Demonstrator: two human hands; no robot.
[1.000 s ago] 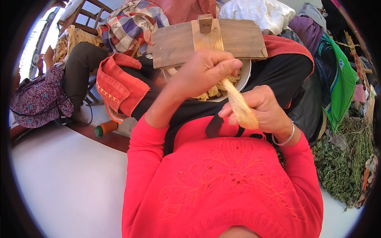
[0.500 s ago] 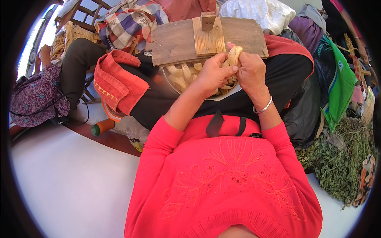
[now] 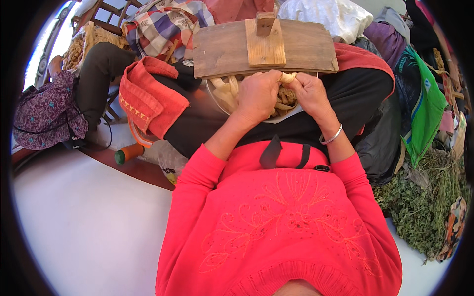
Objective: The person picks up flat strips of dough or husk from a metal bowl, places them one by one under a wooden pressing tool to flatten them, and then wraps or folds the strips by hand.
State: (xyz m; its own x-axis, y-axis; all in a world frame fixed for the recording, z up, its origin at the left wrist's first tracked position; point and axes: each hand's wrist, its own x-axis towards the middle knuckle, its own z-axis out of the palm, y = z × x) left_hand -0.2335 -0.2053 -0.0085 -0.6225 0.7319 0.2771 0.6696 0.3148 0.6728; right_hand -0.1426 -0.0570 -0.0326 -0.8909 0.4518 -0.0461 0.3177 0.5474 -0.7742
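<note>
Between my two hands is a small twisted bundle of pale yellow strips, which look like dried plant husk. My left hand closes round its left end, back of the hand upward. At the other end, the fingers of my right hand are folded over it. Below them a pale basin sits in my lap with more loose strips inside. Just beyond my hands lies a wooden board with a lighter crosspiece and a small upright block, covering the basin's far side.
Red towels lie over my legs. On the left are an orange thread spool, a purple patterned bag and another person's leg. Dried green plants and a green cloth lie to the right.
My hands have turned over, knuckles up, and drawn level on either side of the strips. The bundle, upright and looped before, now lies sideways and twisted between them.
</note>
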